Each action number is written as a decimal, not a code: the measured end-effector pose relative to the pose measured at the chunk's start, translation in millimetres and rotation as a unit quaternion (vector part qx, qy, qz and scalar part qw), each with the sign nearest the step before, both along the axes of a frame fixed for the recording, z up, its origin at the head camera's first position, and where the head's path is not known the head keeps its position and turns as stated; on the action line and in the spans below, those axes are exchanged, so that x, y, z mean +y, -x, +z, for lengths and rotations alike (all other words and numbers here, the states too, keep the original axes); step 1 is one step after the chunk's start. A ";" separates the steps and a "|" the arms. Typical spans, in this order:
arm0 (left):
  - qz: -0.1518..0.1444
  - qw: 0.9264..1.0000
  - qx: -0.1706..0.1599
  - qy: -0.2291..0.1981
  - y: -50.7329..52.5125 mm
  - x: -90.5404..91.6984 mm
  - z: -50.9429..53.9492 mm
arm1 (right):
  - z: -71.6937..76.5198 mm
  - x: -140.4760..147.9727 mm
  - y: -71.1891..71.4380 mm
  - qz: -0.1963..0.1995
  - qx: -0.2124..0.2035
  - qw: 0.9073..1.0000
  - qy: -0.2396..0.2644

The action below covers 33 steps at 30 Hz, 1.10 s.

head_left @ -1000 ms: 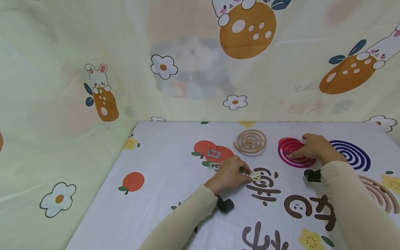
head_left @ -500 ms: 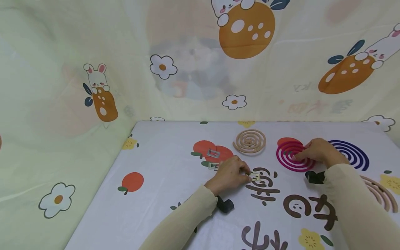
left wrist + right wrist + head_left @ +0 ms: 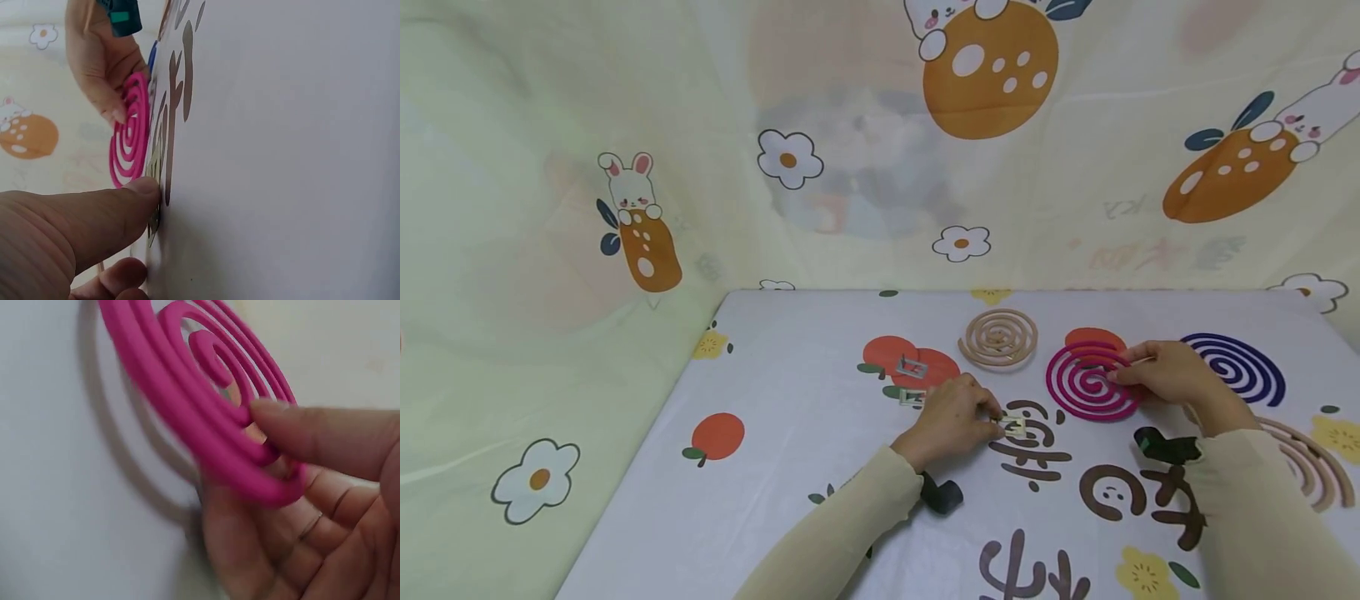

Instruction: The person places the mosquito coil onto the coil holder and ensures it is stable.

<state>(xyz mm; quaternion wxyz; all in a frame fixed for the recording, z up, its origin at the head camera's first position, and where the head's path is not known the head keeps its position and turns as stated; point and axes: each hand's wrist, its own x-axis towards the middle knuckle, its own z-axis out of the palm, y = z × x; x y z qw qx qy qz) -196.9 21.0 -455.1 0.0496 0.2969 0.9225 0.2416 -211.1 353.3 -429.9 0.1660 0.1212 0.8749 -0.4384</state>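
Note:
My right hand (image 3: 1183, 382) pinches the edge of a pink mosquito coil (image 3: 172, 419) between thumb and fingers. In the right wrist view the coil is tilted and clear of the table, its shadow falling on the cloth. To the left, my left hand (image 3: 951, 419) holds a small flat metal coil stand (image 3: 1014, 427) at the table surface. The left wrist view shows the thumb (image 3: 119, 209) pressing on that stand (image 3: 154, 164). Two similar stands, one (image 3: 912, 368) behind the other (image 3: 912, 398), lie beyond the left hand, the nearer one partly covered by it.
A tan mosquito coil (image 3: 998, 340) lies at the back of the table (image 3: 805, 350). A dark blue coil (image 3: 1262, 379) lies right of my right hand, and another tan coil (image 3: 1330, 467) is partly hidden by the right sleeve. Patterned cloth (image 3: 865, 267) hangs behind the table.
My right hand has lifted the pink coil off the table and brought it left and nearer, tilting it. My left hand stays on the stand.

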 end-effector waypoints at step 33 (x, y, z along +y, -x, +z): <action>-0.014 0.999 -0.027 -0.021 -11.6 -1.1 0.1 | -30.9 -48.6 -47.6 -0.053 0.051 0.926 0.370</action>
